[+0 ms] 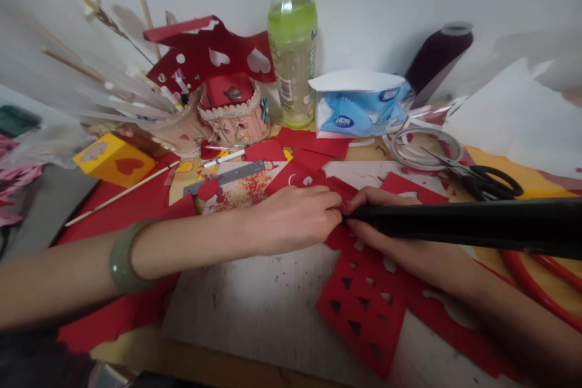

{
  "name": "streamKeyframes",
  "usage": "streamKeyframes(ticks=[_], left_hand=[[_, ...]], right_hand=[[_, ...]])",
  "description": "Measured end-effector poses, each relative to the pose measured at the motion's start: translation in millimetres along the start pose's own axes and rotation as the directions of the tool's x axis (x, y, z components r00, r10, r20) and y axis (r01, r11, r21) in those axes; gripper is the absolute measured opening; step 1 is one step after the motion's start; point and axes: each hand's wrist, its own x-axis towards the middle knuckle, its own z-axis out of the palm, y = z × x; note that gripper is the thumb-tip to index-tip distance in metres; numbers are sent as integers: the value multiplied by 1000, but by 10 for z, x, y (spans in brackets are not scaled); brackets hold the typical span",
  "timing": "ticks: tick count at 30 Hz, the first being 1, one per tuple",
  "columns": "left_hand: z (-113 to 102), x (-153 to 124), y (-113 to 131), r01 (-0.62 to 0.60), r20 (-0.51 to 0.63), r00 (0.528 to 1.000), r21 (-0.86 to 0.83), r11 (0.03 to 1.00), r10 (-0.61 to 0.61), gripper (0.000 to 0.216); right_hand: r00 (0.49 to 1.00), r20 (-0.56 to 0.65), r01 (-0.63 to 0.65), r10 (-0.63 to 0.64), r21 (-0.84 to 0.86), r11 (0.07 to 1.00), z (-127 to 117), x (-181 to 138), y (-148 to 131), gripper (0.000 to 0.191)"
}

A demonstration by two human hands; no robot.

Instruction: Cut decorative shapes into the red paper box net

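My left hand (pixel 297 218) reaches in from the left with curled fingers, closed on red cut-out paper (pixel 364 306). Opposite it, the thumb and index finger of my right hand (pixel 386 227) pinch close to the same spot, their tips almost meeting my left fingertips. Rows of triangular holes run through the paper, which hangs down below my right hand over a pale board (pixel 245 309). A long dark strip (pixel 477 224) of unclear kind crosses over my right hand and hides part of it. What lies exactly between the fingertips is hidden.
Behind stand a green-labelled bottle (pixel 292 54), a tissue pack (pixel 364 106) and a decorated pot (pixel 234 118). Black scissors (pixel 491 182) lie by a tape roll (pixel 427 148) at right. At left are a ruler (pixel 231 176), a wooden stick (pixel 122 193) and a yellow box (pixel 113 160).
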Motion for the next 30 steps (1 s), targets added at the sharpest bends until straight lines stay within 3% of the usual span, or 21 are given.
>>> streamKeyframes(ticks=[6, 11, 17, 21, 24, 27, 30], left_hand=[[30, 10, 4, 26, 2, 1000, -7, 1000, -26, 10], [47, -20, -1, 39, -23, 999, -65, 997, -40, 12], [-2, -44, -32, 97, -67, 991, -245, 965, -117, 6], [-54, -60, -96, 175, -123, 964, -377, 909, -236, 6], [-117, -109, -207, 235, -250, 889, -470, 851, -384, 8], [-194, -199, -365, 230, -446, 744, -527, 818, -497, 6], [-255, -301, -521, 256, -559, 624, -514, 819, -546, 4]], right_hand=[[995, -98, 19, -21, -14, 1000, 0, 26, -3, 5], [997, -75, 23, -24, -9, 1000, -4, 25, -31, 5], [998, -69, 11, -13, -23, 1000, -17, 12, -33, 5], [996, -93, -2, -2, -42, 999, -21, 26, -42, 6], [993, -121, -10, 2, -61, 998, -23, 37, -55, 7], [986, -161, -39, 33, -37, 999, -26, 26, -76, 9], [966, -242, -87, 90, 25, 996, -37, -4, -88, 11]])
